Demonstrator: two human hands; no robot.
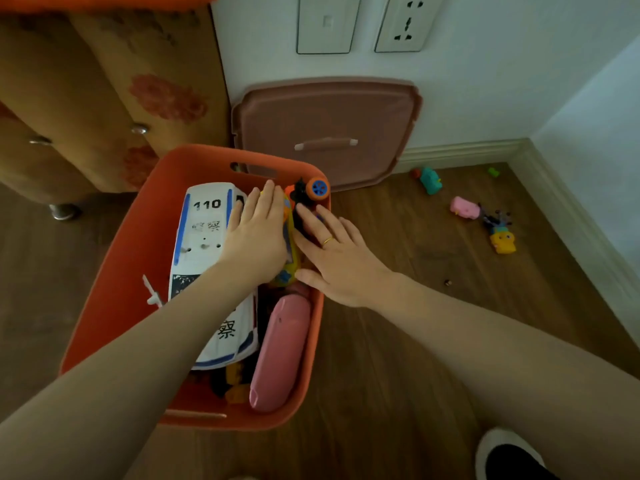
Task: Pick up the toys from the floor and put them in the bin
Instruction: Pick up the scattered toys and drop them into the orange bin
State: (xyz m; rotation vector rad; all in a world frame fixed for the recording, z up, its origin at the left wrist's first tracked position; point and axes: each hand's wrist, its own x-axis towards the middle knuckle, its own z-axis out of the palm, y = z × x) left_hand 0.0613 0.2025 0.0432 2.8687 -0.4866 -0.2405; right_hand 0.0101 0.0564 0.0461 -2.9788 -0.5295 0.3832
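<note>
An orange bin [138, 258] stands on the wood floor, holding a white police car marked 110 [201, 230], a pink oblong toy [280, 351] and a yellow-orange toy vehicle [290, 244] with a blue-hubbed wheel [319, 189] at the far right rim. My left hand [258, 233] lies flat on the vehicle's left side, fingers extended. My right hand [337, 258] presses flat against its right side over the bin's rim. On the floor to the right lie a teal toy [430, 181], a pink toy [464, 206] and a yellow toy [503, 241].
The bin's brownish lid [325, 129] leans on the wall behind it. A floral cabinet [104, 98] stands at the left. A small green piece [493, 172] lies near the skirting board. My white-and-black shoe [509, 455] is at the lower right.
</note>
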